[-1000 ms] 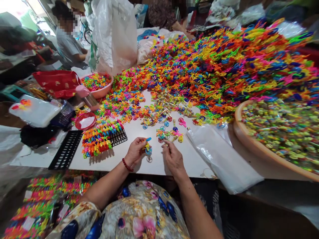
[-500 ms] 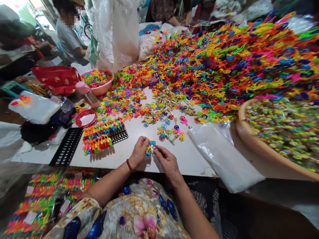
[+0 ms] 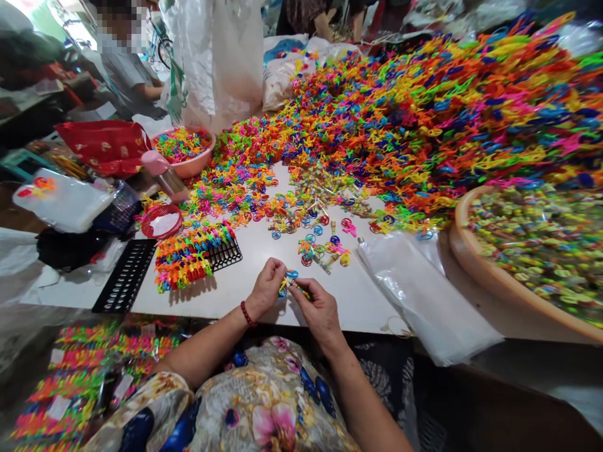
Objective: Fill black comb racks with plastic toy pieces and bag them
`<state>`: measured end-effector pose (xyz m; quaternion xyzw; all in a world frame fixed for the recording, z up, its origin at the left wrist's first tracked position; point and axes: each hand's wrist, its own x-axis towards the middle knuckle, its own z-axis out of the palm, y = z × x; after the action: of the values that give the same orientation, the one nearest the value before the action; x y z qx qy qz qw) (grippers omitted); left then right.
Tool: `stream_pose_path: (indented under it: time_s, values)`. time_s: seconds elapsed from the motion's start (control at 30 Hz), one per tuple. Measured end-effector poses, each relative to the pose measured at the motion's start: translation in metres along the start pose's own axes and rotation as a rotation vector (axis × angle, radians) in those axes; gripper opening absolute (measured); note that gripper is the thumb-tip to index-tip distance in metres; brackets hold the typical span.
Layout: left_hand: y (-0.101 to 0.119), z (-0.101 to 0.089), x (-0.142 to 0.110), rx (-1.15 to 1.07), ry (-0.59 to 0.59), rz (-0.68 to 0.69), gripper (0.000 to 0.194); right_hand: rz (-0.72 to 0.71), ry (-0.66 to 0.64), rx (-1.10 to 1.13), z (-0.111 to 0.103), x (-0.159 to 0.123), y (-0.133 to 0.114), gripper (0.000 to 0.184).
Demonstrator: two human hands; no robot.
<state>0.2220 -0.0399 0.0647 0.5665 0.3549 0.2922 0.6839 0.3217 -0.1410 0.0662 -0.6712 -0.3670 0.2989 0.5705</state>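
Observation:
Above the table's front edge, my left hand [image 3: 267, 292] is closed, thumb and fingers pinching a small blue-and-yellow plastic toy piece [image 3: 282, 291]. My right hand [image 3: 321, 309] meets it from the right, its fingertips closed on a small yellowish plastic part [image 3: 302, 292] that touches or nearly touches the piece; the fingers hide most of both. Just beyond my hands lies a small cluster of coloured toy pieces [image 3: 323, 251] with clear tubes among them. On the left, rows of bright figures [image 3: 186, 260] stand in a black slotted rack [image 3: 228, 253].
A large heap of colourful plastic pieces [image 3: 400, 119] covers the back and right. An orange-rimmed tub [image 3: 459, 235] of small parts stands right, beside clear plastic bags [image 3: 424, 295]. Left are an unfilled black rack [image 3: 125, 276], a red basket [image 3: 148, 220], a bottle [image 3: 164, 176] and another person [image 3: 129, 75].
My right fingertips have moved slightly left, closer to the piece in my left hand. The yellowish part between them shows more now. My left hand stays nearly in place.

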Motion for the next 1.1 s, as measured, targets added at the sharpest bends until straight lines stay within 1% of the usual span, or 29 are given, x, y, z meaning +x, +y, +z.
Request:
stream_pose_path:
  time_s: [0.17, 0.3, 0.43, 0.57, 0.63, 0.8, 0.93, 1.0, 1.07, 1.1]
  values:
    - [-0.001, 0.0, 0.001, -0.013, 0.001, -0.022, 0.042, -0.035, 0.042, -0.054, 0.002, -0.001, -0.003, 0.025]
    - [-0.001, 0.0, 0.001, 0.006, 0.015, -0.015, 0.041, -0.042, 0.036, 0.006, 0.003, -0.002, -0.002, 0.025]
    - [-0.003, -0.001, 0.003, -0.01, 0.006, -0.037, 0.041, 0.012, 0.006, 0.095, 0.002, -0.003, 0.001, 0.026]
    - [-0.002, -0.002, 0.003, -0.004, -0.007, -0.045, 0.039, 0.076, -0.035, 0.133, 0.001, -0.001, 0.003, 0.027]
    - [0.0, -0.002, 0.003, 0.041, -0.006, -0.018, 0.036, 0.061, -0.062, 0.137, 0.001, 0.0, 0.001, 0.026]
    - [0.0, -0.006, 0.005, 0.201, 0.033, 0.113, 0.026, -0.021, -0.08, 0.073, 0.004, -0.004, -0.006, 0.023]
    - [-0.008, -0.006, 0.007, 0.191, 0.017, 0.114, 0.024, -0.07, -0.094, 0.01, 0.006, -0.005, -0.007, 0.019]
    - [-0.011, -0.005, 0.01, 0.187, -0.009, 0.099, 0.024, -0.075, -0.091, 0.008, 0.005, -0.003, -0.004, 0.019]
    - [-0.009, -0.002, 0.017, 0.245, -0.021, 0.088, 0.022, -0.064, -0.075, -0.006, 0.002, 0.0, 0.001, 0.021]
    - [-0.007, -0.001, 0.023, 0.292, -0.004, 0.095, 0.021, -0.065, -0.054, -0.031, 0.0, 0.003, 0.004, 0.022]
